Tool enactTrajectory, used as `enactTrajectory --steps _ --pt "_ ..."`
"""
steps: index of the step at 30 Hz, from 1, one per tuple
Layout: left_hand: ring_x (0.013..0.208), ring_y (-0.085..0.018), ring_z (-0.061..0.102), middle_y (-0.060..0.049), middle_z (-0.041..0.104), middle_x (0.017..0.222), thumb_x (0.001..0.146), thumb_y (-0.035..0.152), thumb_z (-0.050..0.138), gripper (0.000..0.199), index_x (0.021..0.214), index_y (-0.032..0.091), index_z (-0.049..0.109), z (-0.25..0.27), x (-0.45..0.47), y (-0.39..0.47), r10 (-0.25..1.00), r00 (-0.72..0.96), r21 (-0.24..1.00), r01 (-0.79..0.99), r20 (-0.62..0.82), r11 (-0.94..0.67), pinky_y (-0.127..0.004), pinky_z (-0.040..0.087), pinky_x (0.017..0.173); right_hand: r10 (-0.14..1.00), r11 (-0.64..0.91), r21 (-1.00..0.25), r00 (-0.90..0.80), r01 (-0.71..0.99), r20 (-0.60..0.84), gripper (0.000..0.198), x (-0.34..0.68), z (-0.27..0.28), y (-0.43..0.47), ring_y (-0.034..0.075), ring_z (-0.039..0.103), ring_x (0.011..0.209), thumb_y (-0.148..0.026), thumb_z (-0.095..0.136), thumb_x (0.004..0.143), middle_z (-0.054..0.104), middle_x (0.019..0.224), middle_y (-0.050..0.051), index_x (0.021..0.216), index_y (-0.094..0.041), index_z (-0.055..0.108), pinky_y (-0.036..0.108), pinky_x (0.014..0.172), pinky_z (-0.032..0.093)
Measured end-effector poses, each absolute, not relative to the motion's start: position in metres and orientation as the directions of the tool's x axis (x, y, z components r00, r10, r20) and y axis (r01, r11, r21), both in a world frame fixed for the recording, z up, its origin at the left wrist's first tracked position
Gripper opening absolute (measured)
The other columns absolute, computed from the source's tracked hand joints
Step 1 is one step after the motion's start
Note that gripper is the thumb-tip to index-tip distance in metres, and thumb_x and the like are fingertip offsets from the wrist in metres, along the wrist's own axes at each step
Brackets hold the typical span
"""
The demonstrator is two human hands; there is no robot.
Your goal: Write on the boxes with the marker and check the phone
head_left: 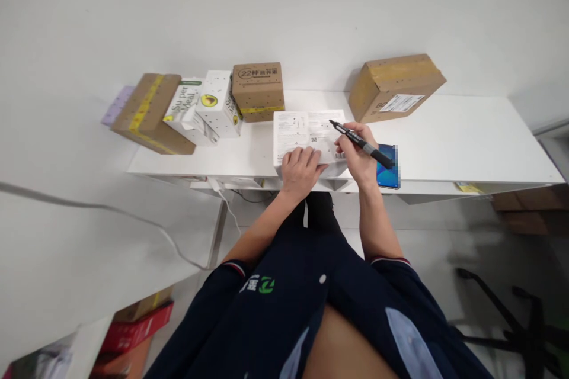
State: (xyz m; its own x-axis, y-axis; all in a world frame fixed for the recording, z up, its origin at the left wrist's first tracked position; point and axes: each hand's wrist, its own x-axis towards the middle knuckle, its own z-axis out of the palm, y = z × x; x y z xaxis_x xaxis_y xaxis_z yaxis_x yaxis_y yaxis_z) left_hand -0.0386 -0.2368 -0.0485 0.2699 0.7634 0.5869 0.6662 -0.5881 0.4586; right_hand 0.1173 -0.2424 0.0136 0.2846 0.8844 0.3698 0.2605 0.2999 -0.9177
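A white printed box (291,130) lies on the white desk in front of me, covered with small text and a square code. My left hand (300,172) rests on its near left part, the fingers laid flat on the top and the thumb toward the right. My right hand (358,157) grips a black marker (355,137) above the box's right side. The marker's dark tip points up and left over the printed surface; whether it touches the box I cannot tell. A smartphone (387,174) with a blue screen lies just right of my right wrist.
At the back right stands a taped cardboard box (395,86) with a label. Along the left are a brown carton (258,86), white Super Meal boxes (217,103) and a larger yellow-taped carton (151,109). A white cable (133,219) crosses the left; a black chair base (511,320) is lower right.
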Motion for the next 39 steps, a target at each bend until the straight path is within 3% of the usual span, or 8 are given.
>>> enactTrajectory --steps 3,7,16,20,27,33,36,39 --pt "0.106 -0.031 0.059 -0.012 0.07 0.113 0.087 0.068 0.048 0.054 0.115 0.026 0.069 -0.049 -0.034 -0.237 0.776 0.264 0.465 0.675 0.573 -0.573 -0.044 0.036 0.095 0.889 0.281 -0.928 0.298 0.244 0.347 0.021 0.112 0.003 -0.23 0.008 0.051 0.056 -0.042 0.059 0.087 0.057 0.069 -0.005 0.091 -0.022 0.054 0.022 0.055 0.043" --pt "0.111 -0.032 0.058 -0.011 0.069 0.119 0.086 0.068 0.051 0.054 0.116 0.027 0.069 -0.054 -0.032 -0.237 0.792 0.229 0.512 0.655 0.566 -0.555 -0.045 0.035 0.096 0.857 0.321 -0.882 0.29 0.346 0.426 0.02 0.108 -0.002 -0.23 0.008 0.047 0.055 -0.037 0.058 0.084 0.052 0.064 -0.005 0.075 -0.022 0.05 0.023 0.054 0.04" --pt "0.115 -0.034 0.058 -0.009 0.07 0.123 0.084 0.063 0.058 0.051 0.119 0.027 0.068 -0.058 -0.032 -0.236 0.79 0.229 0.528 0.635 0.568 -0.564 -0.046 0.035 0.097 0.839 0.346 -0.849 0.273 0.4 0.471 0.013 0.109 -0.004 -0.231 0.008 0.043 0.053 -0.03 0.055 0.083 0.048 0.06 -0.006 0.073 -0.021 0.053 0.024 0.054 0.037" --pt "0.113 -0.032 0.059 -0.008 0.071 0.121 0.086 0.062 0.058 0.049 0.119 0.027 0.069 -0.058 -0.032 -0.236 0.763 0.231 0.459 0.682 0.603 -0.569 -0.044 0.036 0.095 0.857 0.322 -0.851 0.253 0.415 0.448 0.014 0.11 -0.006 -0.23 0.008 0.043 0.053 -0.031 0.057 0.085 0.049 0.061 -0.006 0.075 -0.021 0.054 0.024 0.054 0.038" --pt "0.112 -0.028 0.06 -0.008 0.07 0.123 0.094 0.059 0.044 0.051 0.124 0.025 0.066 -0.055 -0.033 -0.24 0.752 0.322 0.217 0.827 0.575 -0.519 -0.041 0.04 0.09 0.858 0.334 -0.84 0.231 0.428 0.459 0.014 0.112 -0.006 -0.23 0.008 0.043 0.052 -0.028 0.059 0.085 0.048 0.059 -0.007 0.075 -0.021 0.054 0.023 0.054 0.037" --pt "0.111 -0.027 0.06 -0.008 0.07 0.123 0.096 0.055 0.045 0.046 0.124 0.024 0.065 -0.052 -0.033 -0.24 0.737 0.348 0.152 0.842 0.58 -0.518 -0.04 0.041 0.088 0.866 0.328 -0.855 0.234 0.401 0.442 0.014 0.112 -0.005 -0.23 0.007 0.043 0.052 -0.029 0.06 0.085 0.049 0.059 -0.008 0.074 -0.02 0.055 0.022 0.053 0.037" --pt "0.113 -0.028 0.059 -0.009 0.069 0.126 0.096 0.053 0.046 0.045 0.127 0.024 0.063 -0.049 -0.036 -0.242 0.751 0.366 0.147 0.842 0.549 -0.518 -0.041 0.041 0.09 0.863 0.323 -0.893 0.29 0.314 0.415 0.015 0.111 -0.004 -0.231 0.007 0.045 0.05 -0.031 0.061 0.084 0.051 0.059 -0.007 0.074 -0.021 0.055 0.021 0.051 0.038" --pt "0.12 -0.03 0.055 -0.011 0.064 0.132 0.094 0.047 0.052 0.046 0.133 0.023 0.058 -0.044 -0.04 -0.247 0.759 0.413 0.128 0.833 0.503 -0.539 -0.043 0.04 0.094 0.833 0.322 -0.939 0.436 0.118 0.34 0.02 0.115 -0.002 -0.23 0.008 0.046 0.045 -0.038 0.056 0.086 0.052 0.058 -0.007 0.076 -0.022 0.05 0.019 0.044 0.034"
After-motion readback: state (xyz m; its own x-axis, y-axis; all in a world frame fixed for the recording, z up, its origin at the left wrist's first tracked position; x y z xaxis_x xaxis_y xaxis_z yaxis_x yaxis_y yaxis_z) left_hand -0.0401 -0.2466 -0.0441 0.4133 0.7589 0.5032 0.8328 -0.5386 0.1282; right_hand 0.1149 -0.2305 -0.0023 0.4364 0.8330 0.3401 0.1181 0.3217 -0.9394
